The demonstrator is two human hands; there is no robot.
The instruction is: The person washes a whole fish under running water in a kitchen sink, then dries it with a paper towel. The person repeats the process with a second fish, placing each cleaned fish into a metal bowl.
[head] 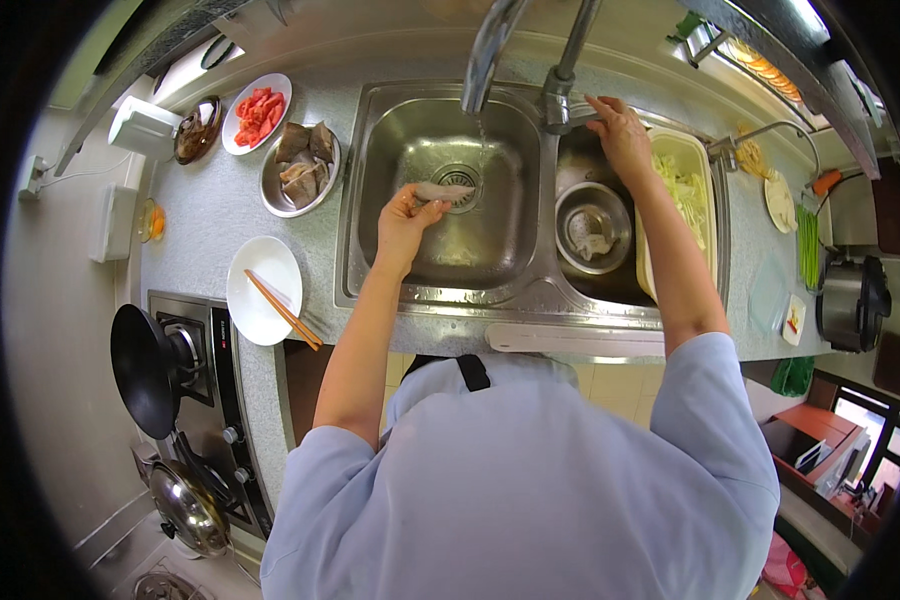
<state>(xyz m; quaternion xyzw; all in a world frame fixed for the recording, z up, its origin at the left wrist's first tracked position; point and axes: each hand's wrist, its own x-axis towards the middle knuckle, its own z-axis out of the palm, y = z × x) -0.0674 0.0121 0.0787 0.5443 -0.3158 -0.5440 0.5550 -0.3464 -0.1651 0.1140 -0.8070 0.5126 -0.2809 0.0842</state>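
Note:
My left hand [405, 225] pinches a pale, slender piece of raw seafood [444, 192], perhaps squid, over the drain of the left basin [450, 262] of a steel double sink. Beside it, a thin stream of water [482, 135] falls from the faucet spout [480, 79]. At the faucet's lever [583, 115], my right hand [621, 135] has its fingers apart; whether they touch the lever is unclear. Below that hand, in the right basin, a round steel bowl [622, 204] holds more pale pieces [594, 245].
A cream tub [709, 172] of shredded cabbage [680, 191] stands at the right basin. Left of the sink are a steel bowl [271, 196] of fish chunks, a plate of tomato pieces [258, 116], and a white plate [251, 319] with chopsticks [281, 307]. A wok [144, 371] sits on the gas stove.

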